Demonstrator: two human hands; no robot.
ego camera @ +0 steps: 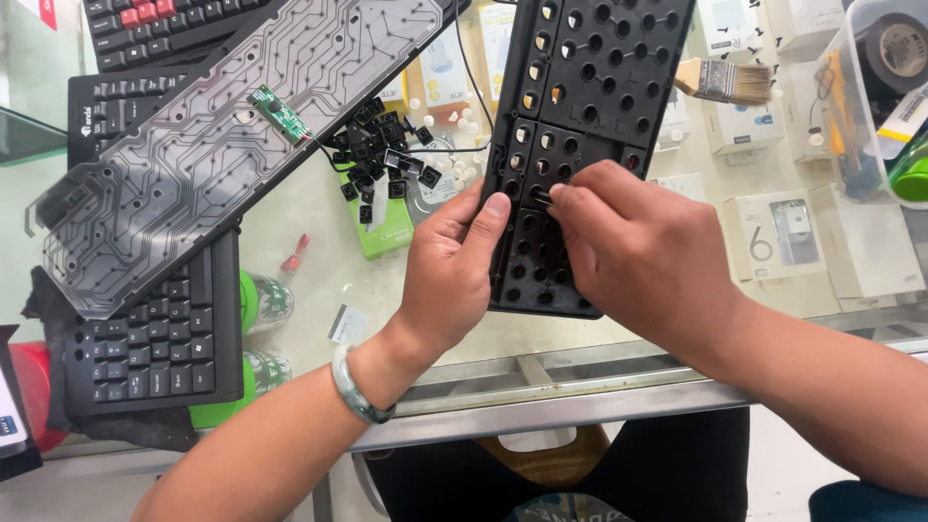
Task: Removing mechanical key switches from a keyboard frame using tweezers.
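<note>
The black plastic keyboard frame with round holes (590, 106) lies on the glass counter, right of the loose black keycap pile (379, 155). The left hand (449, 275) clasps its edge, thumb pressing; the right hand (643, 256) pinches something small at a socket — seating it squarely seems the step, and steady downward pressure comes next.

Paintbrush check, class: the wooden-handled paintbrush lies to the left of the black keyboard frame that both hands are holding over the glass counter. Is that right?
Not quite. The paintbrush lies to the right of the black keyboard frame, not the left, as the head view shows. The rest holds: the left hand and right hand both hold the frame over the glass counter.
</note>
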